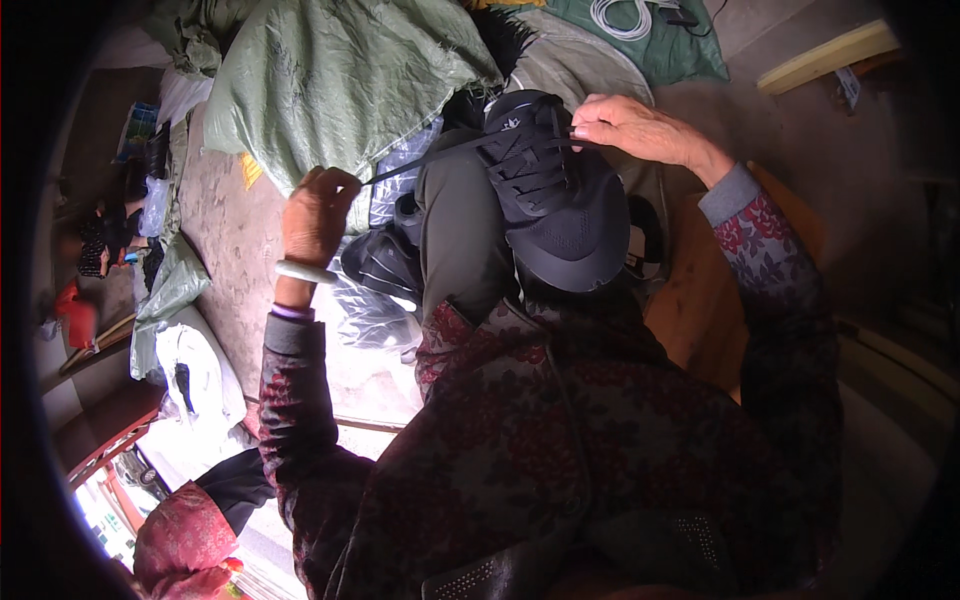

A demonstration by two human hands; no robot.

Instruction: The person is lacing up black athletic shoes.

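A black lace-up sneaker (572, 235) rests across my lap beside my knee, its toe pointing toward me. My left hand (318, 222), with a pale bangle on the wrist, is closed on one end of the black shoelace (430, 158) and holds it stretched out to the left. On the other side, my right hand (640, 130) pinches the lace near the shoe's collar. The lacing crosses over the sneaker's tongue. The exact grip of the left fingertips is partly hidden by the hand.
Green woven sacks (330, 85) lie beyond my knees, with a coiled white cable (622, 18) at the back. Another black shoe (380, 262) and clear plastic bags (375, 318) are on the floor to the left. A wooden board (690, 290) stands by my right side.
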